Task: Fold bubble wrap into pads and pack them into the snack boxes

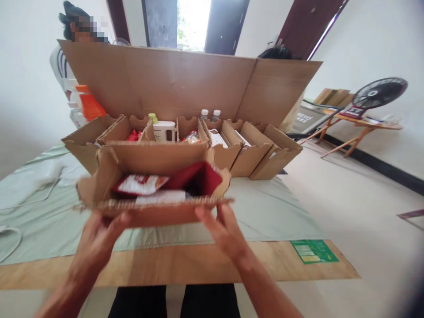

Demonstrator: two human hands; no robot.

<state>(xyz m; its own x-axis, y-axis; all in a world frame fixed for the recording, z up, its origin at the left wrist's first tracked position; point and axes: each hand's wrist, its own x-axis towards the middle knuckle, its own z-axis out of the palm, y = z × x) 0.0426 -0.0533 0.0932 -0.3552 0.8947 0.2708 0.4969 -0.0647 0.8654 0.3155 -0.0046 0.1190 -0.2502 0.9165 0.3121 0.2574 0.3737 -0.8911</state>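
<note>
Both hands carry an open cardboard box (165, 216) above the cloth, blurred a little by motion. My left hand (99, 234) is closed on its near left corner, thumb along the front wall. At the near right corner my right hand (225, 229) grips the box, its thumb also on the front. Inside lie a red-and-white packet (142, 184), a dark red item (208, 176) and something white along the near wall. Behind it stands a row of open cardboard boxes (251, 150), holding a white bottle with a green cap (164, 131) and several packets.
A tall cardboard panel (198, 84) rises behind the row. An orange-capped container (89, 104) stands at left, near plastic wrap (49, 172) and a white cable (16, 240). People are partly visible behind the panel. A fan (377, 95) rests on a small wooden table (364, 123) at right.
</note>
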